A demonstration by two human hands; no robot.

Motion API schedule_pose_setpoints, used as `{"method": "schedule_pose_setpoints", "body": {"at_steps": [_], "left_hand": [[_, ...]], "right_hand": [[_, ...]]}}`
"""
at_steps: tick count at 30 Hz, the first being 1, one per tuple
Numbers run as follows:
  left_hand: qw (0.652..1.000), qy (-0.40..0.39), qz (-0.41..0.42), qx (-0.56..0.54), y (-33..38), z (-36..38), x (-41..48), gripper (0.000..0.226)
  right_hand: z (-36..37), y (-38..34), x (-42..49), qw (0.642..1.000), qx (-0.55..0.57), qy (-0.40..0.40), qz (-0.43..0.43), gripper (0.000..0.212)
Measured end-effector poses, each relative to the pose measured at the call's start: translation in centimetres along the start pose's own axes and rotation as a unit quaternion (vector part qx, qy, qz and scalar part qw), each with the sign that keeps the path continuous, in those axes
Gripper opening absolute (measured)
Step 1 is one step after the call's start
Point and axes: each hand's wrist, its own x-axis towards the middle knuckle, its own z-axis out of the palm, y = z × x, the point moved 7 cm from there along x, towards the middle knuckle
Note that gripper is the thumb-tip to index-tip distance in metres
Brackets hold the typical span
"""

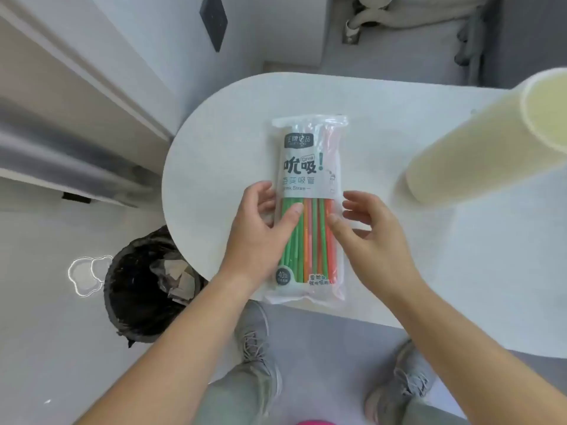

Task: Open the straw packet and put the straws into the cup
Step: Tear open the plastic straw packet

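The straw packet (308,207) lies flat on the white tabletop (221,142), its near end just over the edge closest to me. My left hand (260,237) rests on its left side, fingers loosely curled, thumb pressing the clear film over the green straws (290,240). My right hand (368,237) sits at the right side, fingers spread and relaxed, thumb tip touching the film by the orange straws; neither hand is clamped around anything. The packet looks sealed.

To the right stands the tall pale-yellow cup (478,142), well apart from the packet; its rim is cut off by the frame and the wide lens stretches it. Nothing lies between packet and cup. Below the tabletop's left end is a black-lined bin (138,289) holding some scraps, and my grey shoes (254,342) show on the floor.

On the packet's white label I read "Drink" and "Drink Straw", partly covered by my fingers, and "40" in a dark circle near the bottom. The large Chinese characters are too blurred for me to read surely.
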Motion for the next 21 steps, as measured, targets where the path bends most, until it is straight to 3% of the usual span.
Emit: {"method": "schedule_pose_setpoints", "body": {"at_steps": [7,11,13,16,21], "left_hand": [[0.997,0.024,0.041,-0.057,-0.2,1.0,1.6,0.052],[0.989,0.047,0.065,-0.122,-0.3,1.5,0.5,0.05],[0.987,0.034,0.076,-0.14,-0.4,2.3,-0.2,0.059],[0.981,0.016,0.07,-0.181,-0.4,3.5,-0.8,0.072],[0.969,-0.045,0.114,-0.215,0.4,5.5,-3.2,0.052]], "right_hand": [[-0.7,1.5,2.5,0.995,0.088,0.01,-0.037,0.053],[-1.4,1.4,3.2,0.992,0.124,-0.018,-0.031,0.089],[-1.5,1.4,3.0,0.992,0.114,-0.036,-0.042,0.097],[-1.5,1.1,2.4,0.982,0.161,-0.072,-0.059,0.076],[-1.7,0.8,0.5,0.975,0.168,-0.105,-0.105,0.052]]}}
